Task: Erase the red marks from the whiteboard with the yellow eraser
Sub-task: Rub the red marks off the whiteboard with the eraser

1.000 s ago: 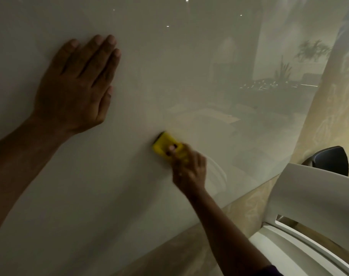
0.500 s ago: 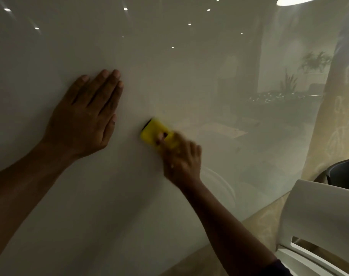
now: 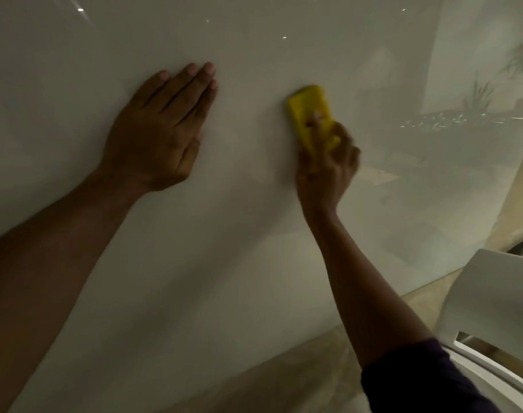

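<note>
Yellow eraser [image 3: 309, 114] centre-right, long axis upright, pinned to whiteboard [image 3: 254, 263] under right hand [image 3: 327, 171] fingers; left hand [image 3: 155, 135] splayed flat, centre-left; no red marks visible.

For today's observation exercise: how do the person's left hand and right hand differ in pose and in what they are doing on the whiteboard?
The left hand lies flat and open, holding nothing; the right hand is curled around the eraser. The left hand looks sharp, the right hand blurred. Both press toward the whiteboard.
</note>
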Motion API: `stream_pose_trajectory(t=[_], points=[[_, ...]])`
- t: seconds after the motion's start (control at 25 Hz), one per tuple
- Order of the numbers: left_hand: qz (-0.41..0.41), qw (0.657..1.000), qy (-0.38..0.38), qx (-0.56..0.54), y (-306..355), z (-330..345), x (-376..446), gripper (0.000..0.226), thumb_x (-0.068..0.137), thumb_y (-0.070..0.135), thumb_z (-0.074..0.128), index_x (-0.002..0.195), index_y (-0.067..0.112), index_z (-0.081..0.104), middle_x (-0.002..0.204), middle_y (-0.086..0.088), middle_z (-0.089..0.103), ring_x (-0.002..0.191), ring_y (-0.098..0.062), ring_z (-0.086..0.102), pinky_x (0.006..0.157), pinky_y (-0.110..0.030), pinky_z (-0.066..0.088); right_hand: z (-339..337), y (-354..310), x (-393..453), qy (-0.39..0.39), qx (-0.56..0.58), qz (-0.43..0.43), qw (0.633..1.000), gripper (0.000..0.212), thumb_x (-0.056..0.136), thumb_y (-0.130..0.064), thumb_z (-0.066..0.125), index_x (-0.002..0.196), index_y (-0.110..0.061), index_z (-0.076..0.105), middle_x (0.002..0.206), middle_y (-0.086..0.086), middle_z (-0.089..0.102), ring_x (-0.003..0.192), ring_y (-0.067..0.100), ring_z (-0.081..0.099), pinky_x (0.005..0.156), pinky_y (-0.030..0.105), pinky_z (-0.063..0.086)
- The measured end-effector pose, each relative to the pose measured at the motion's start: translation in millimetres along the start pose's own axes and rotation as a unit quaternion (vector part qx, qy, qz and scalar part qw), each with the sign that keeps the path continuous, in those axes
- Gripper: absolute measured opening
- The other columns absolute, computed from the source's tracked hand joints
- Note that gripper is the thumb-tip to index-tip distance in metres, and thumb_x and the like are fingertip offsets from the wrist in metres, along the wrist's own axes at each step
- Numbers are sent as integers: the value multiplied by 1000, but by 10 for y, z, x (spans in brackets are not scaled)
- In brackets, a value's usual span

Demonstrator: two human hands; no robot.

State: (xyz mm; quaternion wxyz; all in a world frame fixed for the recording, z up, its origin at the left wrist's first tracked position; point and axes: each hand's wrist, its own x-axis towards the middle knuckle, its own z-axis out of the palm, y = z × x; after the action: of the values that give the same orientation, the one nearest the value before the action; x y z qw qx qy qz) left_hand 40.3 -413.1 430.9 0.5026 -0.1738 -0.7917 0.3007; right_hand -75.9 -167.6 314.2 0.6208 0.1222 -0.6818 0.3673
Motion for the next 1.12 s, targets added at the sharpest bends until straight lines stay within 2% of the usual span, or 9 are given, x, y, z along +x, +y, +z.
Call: stream_pose_trajectory(t=[0.08, 0.2, 0.28, 0.4, 0.48, 0.68, 0.88, 1.0, 1.12], points=[[-19, 1000, -3, 5, 61, -1, -35, 66, 109, 26, 33, 171, 6, 20, 178, -13, 18, 165, -30, 20, 134, -46, 13, 31, -90, -247, 35, 14, 147, 988, 52, 94, -21, 69, 145, -21, 61, 135, 23, 61, 105, 42, 59, 90, 49, 50], [-13, 1000, -9, 9, 114, 22, -87, 64, 112, 27, 29, 171, 7, 17, 178, -13, 16, 165, -30, 18, 134, -46, 13, 24, -317, -1091, -59, 24, -186, 980, 57, 86, -14, 76, 139, -31, 64, 132, 20, 67, 102, 39, 64, 82, 43, 46], [4, 1000, -15, 11, 74, 31, -230, 62, 113, 27, 28, 171, 7, 18, 178, -13, 18, 165, -30, 20, 133, -46, 14, -82, -245, -1303, -103, 33, -263, 959, 50, 84, -13, 79, 130, -32, 74, 131, 15, 69, 101, 37, 69, 82, 42, 49], [26, 999, -17, 22, 11, 14, -605, 61, 113, 26, 32, 171, 8, 22, 177, -12, 22, 163, -29, 25, 132, -45, 18, -43, -388, -1515, -45, 25, 81, 995, 45, 98, -18, 70, 142, -20, 64, 138, 23, 61, 113, 39, 61, 90, 46, 46], [40, 999, -28, 24, -69, -24, -818, 61, 113, 26, 34, 171, 9, 23, 177, -10, 22, 163, -28, 26, 132, -45, 20, 14, -782, -1905, -50, 36, 141, 988, 50, 102, -23, 60, 151, -20, 53, 141, 23, 54, 117, 38, 55, 92, 47, 44], [64, 997, -46, 28, -421, -150, -1203, 62, 113, 27, 34, 172, 13, 20, 178, -6, 19, 164, -24, 22, 133, -42, 16, -131, -1229, -2799, -213, 94, -271, 934, 57, 88, -17, 60, 140, -41, 64, 149, 4, 52, 110, 35, 66, 91, 41, 51], [8, 999, -26, 32, -564, -218, -1566, 63, 112, 28, 38, 171, 12, 24, 177, -7, 24, 162, -27, 28, 129, -47, 24, -116, -704, -2032, -94, 9, -6, 996, 49, 91, -12, 73, 138, -25, 67, 130, 21, 66, 111, 37, 60, 89, 46, 49], [5, 1000, -20, 19, -534, -191, -1571, 62, 112, 27, 38, 171, 11, 25, 177, -7, 25, 162, -27, 30, 128, -49, 27, -26, -673, -1444, -1, -6, 162, 987, 48, 97, -22, 69, 143, -13, 63, 131, 25, 61, 113, 35, 55, 93, 48, 48], [4, 1000, -15, 23, -552, -192, -1572, 63, 111, 26, 38, 171, 11, 26, 176, -8, 26, 161, -28, 31, 127, -49, 28, 31, -1184, -1549, -45, 38, 89, 994, 50, 94, -16, 72, 143, -18, 63, 132, 27, 63, 111, 39, 56, 89, 48, 48]])
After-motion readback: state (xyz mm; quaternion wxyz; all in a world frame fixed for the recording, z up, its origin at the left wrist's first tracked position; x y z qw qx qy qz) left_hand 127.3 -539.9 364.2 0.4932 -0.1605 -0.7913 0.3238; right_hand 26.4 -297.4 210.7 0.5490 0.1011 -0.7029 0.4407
